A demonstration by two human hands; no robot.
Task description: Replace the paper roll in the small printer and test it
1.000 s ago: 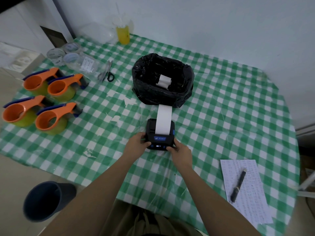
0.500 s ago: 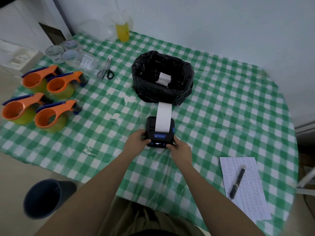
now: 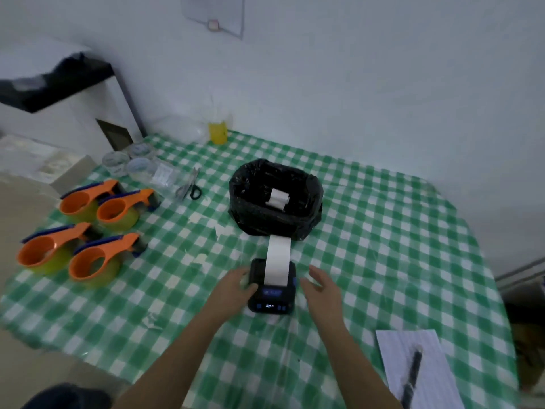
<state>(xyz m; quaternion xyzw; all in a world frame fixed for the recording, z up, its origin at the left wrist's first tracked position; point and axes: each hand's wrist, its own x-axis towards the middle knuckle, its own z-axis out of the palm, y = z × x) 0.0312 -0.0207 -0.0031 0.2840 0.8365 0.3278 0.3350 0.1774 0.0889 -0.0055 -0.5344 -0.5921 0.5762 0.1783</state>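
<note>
A small black printer (image 3: 272, 296) with a lit display lies on the green checked tablecloth. A white paper strip (image 3: 277, 259) runs out of its top towards the black-lined bin (image 3: 253, 216). Inside that bin lies a white paper roll (image 3: 277, 198). My left hand (image 3: 233, 287) rests against the printer's left side, thumb on its front corner. My right hand (image 3: 323, 287) hovers just right of the printer, fingers spread, not touching it.
Several orange tape dispensers (image 3: 79, 228) stand at the left, with scissors (image 3: 190, 185), tape rolls (image 3: 126, 160) and a yellow bottle (image 3: 218, 132) behind them. A written sheet (image 3: 436, 376) with a pen (image 3: 411, 376) lies at the front right. A dark bucket (image 3: 67, 397) stands below the table edge.
My right hand has let go of the printer and moved off to the right with its fingers apart. My head has tilted up, showing more wall.
</note>
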